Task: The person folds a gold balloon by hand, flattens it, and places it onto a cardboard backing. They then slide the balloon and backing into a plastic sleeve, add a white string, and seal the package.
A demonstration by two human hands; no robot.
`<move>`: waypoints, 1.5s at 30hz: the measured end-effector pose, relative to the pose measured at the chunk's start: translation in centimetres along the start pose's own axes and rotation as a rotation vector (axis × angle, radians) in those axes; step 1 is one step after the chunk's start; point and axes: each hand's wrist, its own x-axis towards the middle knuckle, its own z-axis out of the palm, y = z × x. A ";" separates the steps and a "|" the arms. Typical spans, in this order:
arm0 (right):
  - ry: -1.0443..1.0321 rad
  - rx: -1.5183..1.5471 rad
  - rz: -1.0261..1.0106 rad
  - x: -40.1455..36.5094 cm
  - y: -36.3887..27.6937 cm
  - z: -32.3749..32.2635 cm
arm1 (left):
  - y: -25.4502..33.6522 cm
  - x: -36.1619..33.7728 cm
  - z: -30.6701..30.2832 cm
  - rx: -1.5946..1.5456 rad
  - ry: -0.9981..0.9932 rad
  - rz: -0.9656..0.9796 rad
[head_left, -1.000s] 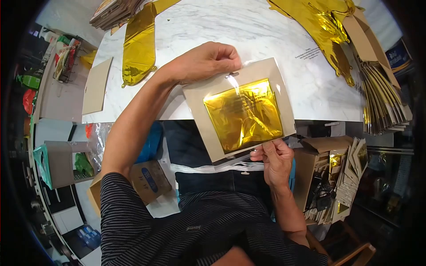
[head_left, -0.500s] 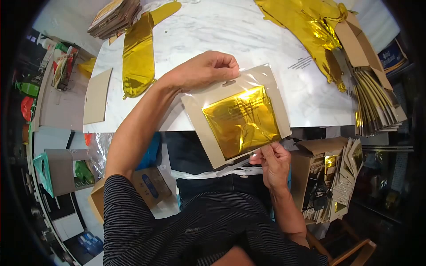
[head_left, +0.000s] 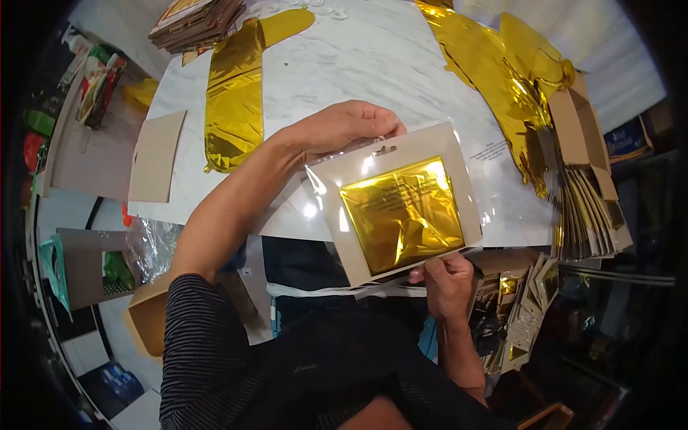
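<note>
A clear plastic bag holds a beige card with a folded gold foil sheet against it. The bag is tilted over the front edge of the white marbled table. My left hand is closed at the bag's top edge, above the card's hanging slot. At the lower right corner, my right hand pinches the bag's bottom edge between thumb and fingers. Faint printing shows over the foil.
A long gold foil balloon lies at the left beside a beige card. More gold foil is at the right, near a cardboard box and a row of packed cards. A carton stands below left.
The view has shifted, so the table sits lower. The bagged card is turned slightly more upright, and clear plastic now shows past the card's left and right sides.
</note>
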 end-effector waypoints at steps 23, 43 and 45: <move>0.042 -0.029 0.059 -0.8 0.0 2.4 | 0.2 -0.6 -1.1 0.300 0.017 -0.096; 0.051 -0.155 0.276 0.7 -3.3 2.0 | 1.1 2.7 0.1 1.503 0.573 0.215; -0.121 -0.340 0.267 0.4 -5.7 0.7 | 0.0 1.8 1.3 1.542 0.520 0.482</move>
